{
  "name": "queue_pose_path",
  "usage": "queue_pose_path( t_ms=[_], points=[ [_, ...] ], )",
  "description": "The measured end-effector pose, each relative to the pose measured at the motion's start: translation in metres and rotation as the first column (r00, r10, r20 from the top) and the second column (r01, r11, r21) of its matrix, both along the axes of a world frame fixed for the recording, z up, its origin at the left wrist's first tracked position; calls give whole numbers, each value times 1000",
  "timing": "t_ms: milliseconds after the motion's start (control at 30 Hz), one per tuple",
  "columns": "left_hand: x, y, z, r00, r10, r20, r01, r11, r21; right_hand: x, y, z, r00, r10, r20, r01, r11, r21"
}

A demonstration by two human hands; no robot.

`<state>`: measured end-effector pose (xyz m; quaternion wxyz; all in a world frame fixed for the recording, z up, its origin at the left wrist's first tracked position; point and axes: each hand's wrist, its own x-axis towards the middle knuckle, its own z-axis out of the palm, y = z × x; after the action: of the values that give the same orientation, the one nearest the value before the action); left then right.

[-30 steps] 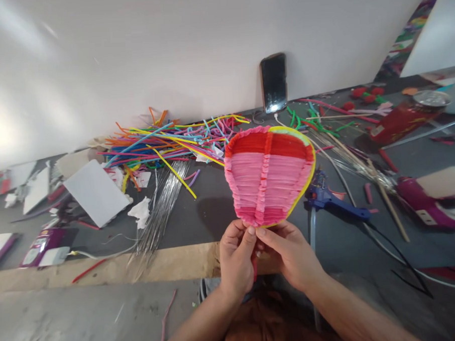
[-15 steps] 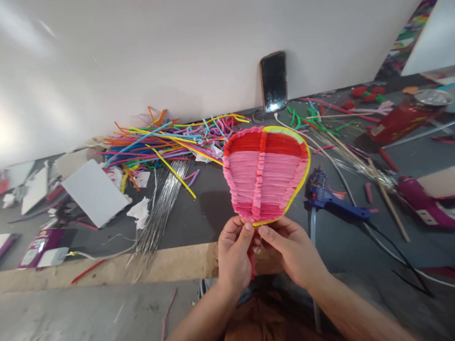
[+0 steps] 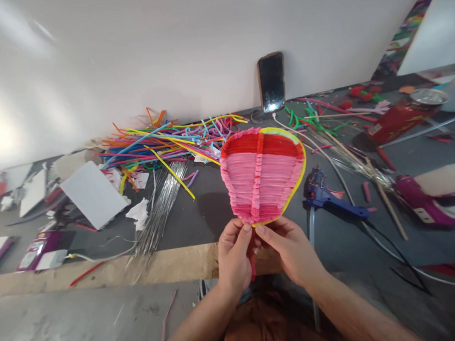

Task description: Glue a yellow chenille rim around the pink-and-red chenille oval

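A petal-shaped piece made of pipe cleaners (image 3: 273, 176) stands upright between my hands, pink with a red band near its top and a ridge down the middle. Yellow pipe cleaner edges its right side and bottom, with a pale green stretch at the upper right. My left hand (image 3: 234, 248) pinches its lower tip between thumb and fingers. Close beside it, my right hand (image 3: 291, 245) pinches the yellow edging at the bottom. A red stem end (image 3: 252, 267) hangs below, partly hidden by my left hand.
Colourful pipe cleaners (image 3: 143, 144) lie heaped at the back, above thin metal wires (image 3: 163, 208). A blue glue gun (image 3: 322, 196) rests to the right, near a red can (image 3: 406, 115) and a purple tool (image 3: 428, 202). A phone (image 3: 272, 83) leans on the wall.
The petal-shaped piece has shifted very slightly left in view, along with the table items. Both hands keep the same pinch at its base.
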<state>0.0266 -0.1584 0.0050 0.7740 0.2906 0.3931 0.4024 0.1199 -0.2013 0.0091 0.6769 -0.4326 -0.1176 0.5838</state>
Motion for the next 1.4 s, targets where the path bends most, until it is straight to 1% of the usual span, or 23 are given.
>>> queue_pose_path(
  t_ms=[100,333,500,633,833,900,1067,1200,1333,1400],
  points=[
    [-1,1,1,1000,13,14,-13,1000,-1,2,0,2,1000,10,15,-10,1000,0],
    [0,2,0,1000,-29,-1,29,999,23,1,2,0,1000,-15,27,16,999,-41],
    [-2,5,-1,1000,-1,-15,2,999,38,5,0,-3,1000,9,23,-7,997,-79],
    [-4,9,-2,999,-3,-42,5,999,49,11,-2,-4,998,-27,64,34,992,-118],
    [-6,9,-1,997,-20,-69,24,998,62,11,-2,-3,992,-70,103,79,993,-90],
    [-5,10,0,998,-15,-62,19,998,67,10,-1,-3,993,-60,103,70,993,-90],
    [-4,9,0,999,7,-48,-4,997,74,10,2,-1,995,18,96,-11,997,-73],
    [-4,7,-2,998,-11,-59,16,997,75,8,4,0,992,-23,126,31,998,-62],
    [-7,9,0,998,-5,-70,10,998,69,12,1,-1,991,-3,132,11,998,-65],
    [-8,12,3,997,4,-78,0,999,50,15,0,-2,991,-16,134,29,996,-90]
  ],
)
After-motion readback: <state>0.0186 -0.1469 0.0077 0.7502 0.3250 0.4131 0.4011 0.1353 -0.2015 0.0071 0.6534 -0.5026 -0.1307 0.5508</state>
